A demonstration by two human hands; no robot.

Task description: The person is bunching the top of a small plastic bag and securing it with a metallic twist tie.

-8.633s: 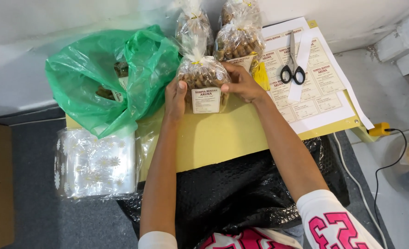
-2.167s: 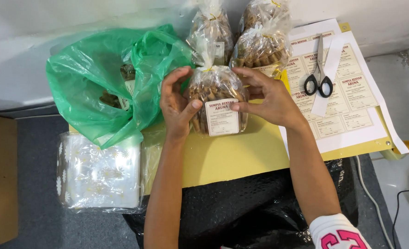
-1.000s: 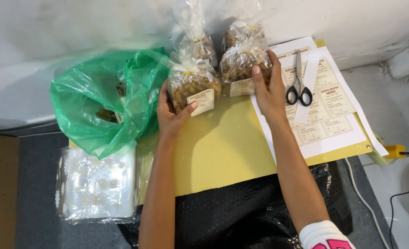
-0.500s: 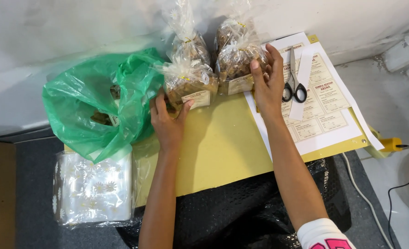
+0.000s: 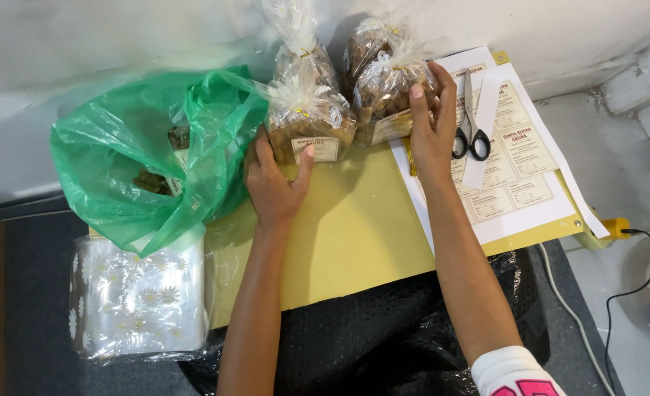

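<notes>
The snack bag, at the yellow board's far edge, is cupped by the open left hand; the right-hand bag, pressed by the flat right hand, could be toppled.

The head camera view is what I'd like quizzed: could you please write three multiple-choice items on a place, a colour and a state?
1. Where do the scissors lie?
A) on the white label sheet
B) in the green bag
C) on the floor

2. What colour is the plastic bag at the left?
A) red
B) green
C) blue

3. What is the left hand doing?
A) cutting paper
B) hanging free
C) touching a snack packet

Answers: A, the scissors rest on the sheet; B, it is plainly green; C, its fingers rest against the packet's base.
</notes>
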